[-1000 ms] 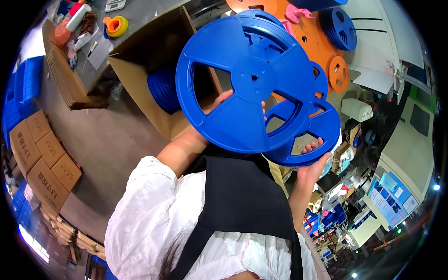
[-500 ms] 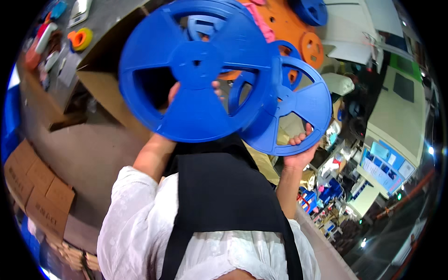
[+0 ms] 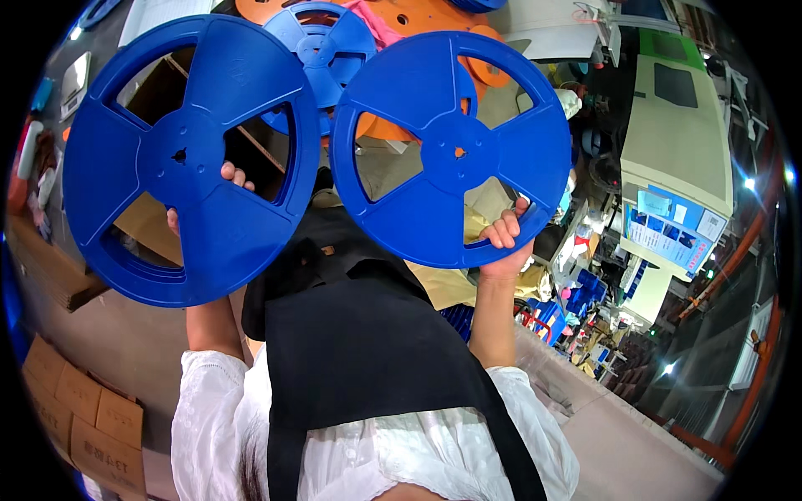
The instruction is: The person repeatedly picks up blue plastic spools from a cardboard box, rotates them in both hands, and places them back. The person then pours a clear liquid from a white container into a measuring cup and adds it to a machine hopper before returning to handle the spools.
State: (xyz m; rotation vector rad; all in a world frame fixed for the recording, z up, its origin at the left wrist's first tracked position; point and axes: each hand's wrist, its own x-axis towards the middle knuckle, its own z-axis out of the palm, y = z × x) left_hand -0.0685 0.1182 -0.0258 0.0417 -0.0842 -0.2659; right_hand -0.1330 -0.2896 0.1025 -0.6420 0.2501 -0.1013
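Two large dark-blue plastic reels are held up in front of me, side by side with a narrow gap between them. The left reel (image 3: 221, 250) is gripped by my left hand (image 3: 237, 176); its fingertips show through the openings and most of the hand is hidden behind. Several rims seem to lie one behind another there, so it may be more than one reel. My right hand (image 3: 506, 242) has its fingers curled over the lower right rim of the right reel (image 3: 418, 96). Beyond them, lighter blue reels (image 3: 313, 52) rest at an orange surface (image 3: 413, 40).
Pink cloth (image 3: 373, 23) lies at the orange surface. An open cardboard box (image 3: 142, 219) sits behind the left reel. Stacked cartons (image 3: 104, 447) stand at lower left. A beige machine (image 3: 672, 159) is at the right, near cluttered blue bins (image 3: 547, 319).
My left hand has carried its reel left and downward, so it no longer overlaps the right one. The right reel has swung to face me and moved slightly left. My view has shifted.
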